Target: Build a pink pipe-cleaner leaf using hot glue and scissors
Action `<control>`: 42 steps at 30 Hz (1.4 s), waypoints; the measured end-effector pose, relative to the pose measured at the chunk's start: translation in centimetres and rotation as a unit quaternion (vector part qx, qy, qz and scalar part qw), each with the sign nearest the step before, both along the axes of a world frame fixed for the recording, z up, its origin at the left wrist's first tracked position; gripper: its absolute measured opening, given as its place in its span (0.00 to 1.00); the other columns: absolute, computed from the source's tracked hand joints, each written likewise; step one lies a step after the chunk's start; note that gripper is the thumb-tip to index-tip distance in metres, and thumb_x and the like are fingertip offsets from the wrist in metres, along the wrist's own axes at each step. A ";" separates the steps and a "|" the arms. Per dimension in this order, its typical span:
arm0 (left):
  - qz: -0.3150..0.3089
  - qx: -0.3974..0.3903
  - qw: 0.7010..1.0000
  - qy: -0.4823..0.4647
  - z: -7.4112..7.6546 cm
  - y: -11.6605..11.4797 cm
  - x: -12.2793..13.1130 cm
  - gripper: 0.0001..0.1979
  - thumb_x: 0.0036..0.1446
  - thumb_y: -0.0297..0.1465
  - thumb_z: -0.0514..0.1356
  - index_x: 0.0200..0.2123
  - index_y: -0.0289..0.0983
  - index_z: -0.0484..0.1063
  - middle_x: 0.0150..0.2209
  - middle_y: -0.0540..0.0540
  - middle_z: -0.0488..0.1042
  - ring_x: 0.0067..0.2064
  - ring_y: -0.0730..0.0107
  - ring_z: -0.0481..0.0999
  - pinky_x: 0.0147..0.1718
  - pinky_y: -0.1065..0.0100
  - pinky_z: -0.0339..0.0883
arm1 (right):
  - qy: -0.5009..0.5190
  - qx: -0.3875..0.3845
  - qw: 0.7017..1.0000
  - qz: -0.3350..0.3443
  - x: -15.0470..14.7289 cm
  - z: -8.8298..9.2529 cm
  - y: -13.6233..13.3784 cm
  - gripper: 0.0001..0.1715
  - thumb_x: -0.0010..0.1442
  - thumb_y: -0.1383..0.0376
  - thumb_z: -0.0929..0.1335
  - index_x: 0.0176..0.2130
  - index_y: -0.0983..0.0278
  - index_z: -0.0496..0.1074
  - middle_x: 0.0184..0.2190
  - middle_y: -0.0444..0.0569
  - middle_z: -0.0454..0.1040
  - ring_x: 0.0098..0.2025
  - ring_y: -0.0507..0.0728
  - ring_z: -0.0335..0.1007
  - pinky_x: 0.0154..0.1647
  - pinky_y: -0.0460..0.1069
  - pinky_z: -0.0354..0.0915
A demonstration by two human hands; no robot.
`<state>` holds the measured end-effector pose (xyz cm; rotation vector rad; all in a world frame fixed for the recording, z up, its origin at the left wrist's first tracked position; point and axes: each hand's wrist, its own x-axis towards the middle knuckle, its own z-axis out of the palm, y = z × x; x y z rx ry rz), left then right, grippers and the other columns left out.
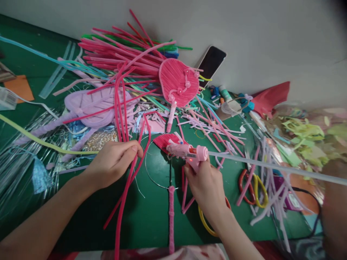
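Note:
My left hand (112, 162) is closed around a few hot-pink pipe cleaners (122, 216), which stick out above and below the fist. A pink hot glue gun (189, 153) is gripped in my right hand (207, 191), and a long translucent glue stick (273, 168) runs out of its back to the right. The gun's front end lies over a small hot-pink pipe-cleaner panel (162, 141), partly hiding it. Below the panel, a thin wire ring (148, 171) meets a pink wrapped handle (171, 220), which points toward me. Whether the nozzle touches the panel I cannot tell.
Behind lie a rounded pink panel with beads (176, 81), a pipe-cleaner bundle (116, 54) and a phone (213, 59) against the wall. A lilac wing-like piece (94, 108) is at left. Scissors (246, 187) and cut scraps lie right, near another person's arm (334, 213).

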<state>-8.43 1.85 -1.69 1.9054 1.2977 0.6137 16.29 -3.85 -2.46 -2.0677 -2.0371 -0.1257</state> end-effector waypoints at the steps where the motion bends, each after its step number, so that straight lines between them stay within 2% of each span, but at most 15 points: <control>1: 0.000 -0.001 1.000 -0.001 -0.1 0.0 0.0 0.18 0.63 0.35 0.47 0.29 0.38 0.74 0.18 0.50 0.72 0.20 0.70 0.68 0.21 0.69 0.59 | 0.001 0.000 1.000 0.000 0.0 0.0 0.0 0.08 0.59 0.63 0.59 0.36 0.64 0.63 0.21 0.53 0.75 0.18 0.61 0.70 0.20 0.49 0.52; 7: -0.001 0.002 1.000 -0.003 -0.2 0.0 0.0 0.19 0.64 0.35 0.47 0.29 0.39 0.74 0.18 0.50 0.72 0.19 0.70 0.68 0.20 0.69 0.58 | 0.012 -0.001 1.000 0.000 0.1 -0.1 -0.1 0.08 0.58 0.64 0.59 0.37 0.65 0.64 0.21 0.52 0.74 0.18 0.60 0.69 0.20 0.49 0.51; 13: 0.002 -0.003 1.000 0.015 0.3 0.0 0.1 0.20 0.65 0.37 0.45 0.28 0.38 0.73 0.18 0.50 0.72 0.20 0.70 0.68 0.22 0.67 0.58 | 0.017 -0.005 1.000 -0.005 0.2 -0.1 -0.3 0.11 0.59 0.64 0.59 0.39 0.66 0.65 0.20 0.50 0.73 0.18 0.59 0.68 0.20 0.49 0.52; 25: -0.001 -0.001 1.000 0.022 0.3 0.0 0.0 0.21 0.65 0.37 0.45 0.28 0.39 0.73 0.18 0.51 0.72 0.20 0.70 0.68 0.23 0.67 0.57 | -0.004 -0.007 1.000 -0.004 0.4 -0.3 -0.4 0.15 0.60 0.63 0.58 0.41 0.69 0.66 0.19 0.53 0.74 0.17 0.61 0.69 0.19 0.49 0.53; 28: -0.031 0.020 0.999 0.038 0.2 0.2 0.0 0.20 0.65 0.36 0.46 0.30 0.38 0.76 0.19 0.51 0.73 0.21 0.70 0.70 0.24 0.68 0.59 | -0.002 -0.006 1.000 -0.007 0.5 -0.3 -0.5 0.15 0.60 0.62 0.58 0.41 0.69 0.66 0.19 0.52 0.74 0.17 0.61 0.69 0.19 0.49 0.53; 34: -0.083 0.098 0.988 0.082 -1.0 0.3 0.3 0.13 0.61 0.36 0.54 0.37 0.39 0.78 0.29 0.49 0.80 0.27 0.70 0.74 0.28 0.69 0.63 | 0.005 -0.011 1.000 -0.019 0.6 -0.2 -0.6 0.15 0.61 0.60 0.59 0.40 0.68 0.67 0.18 0.50 0.73 0.17 0.61 0.68 0.19 0.49 0.53; 38: -0.113 0.114 0.982 0.101 -1.6 0.2 0.4 0.15 0.63 0.36 0.53 0.38 0.39 0.80 0.34 0.47 0.81 0.33 0.67 0.79 0.32 0.68 0.65 | 0.005 -0.012 1.000 -0.026 0.6 -0.2 -0.7 0.14 0.60 0.60 0.59 0.39 0.67 0.67 0.17 0.50 0.72 0.17 0.60 0.67 0.19 0.49 0.52; 42: -0.122 0.116 0.980 0.110 -1.7 0.2 0.4 0.16 0.64 0.35 0.53 0.39 0.38 0.80 0.35 0.46 0.81 0.34 0.66 0.80 0.32 0.67 0.65 | 0.008 -0.011 1.000 -0.020 0.7 -0.1 -0.7 0.14 0.60 0.61 0.60 0.40 0.68 0.66 0.17 0.50 0.71 0.17 0.60 0.67 0.19 0.49 0.51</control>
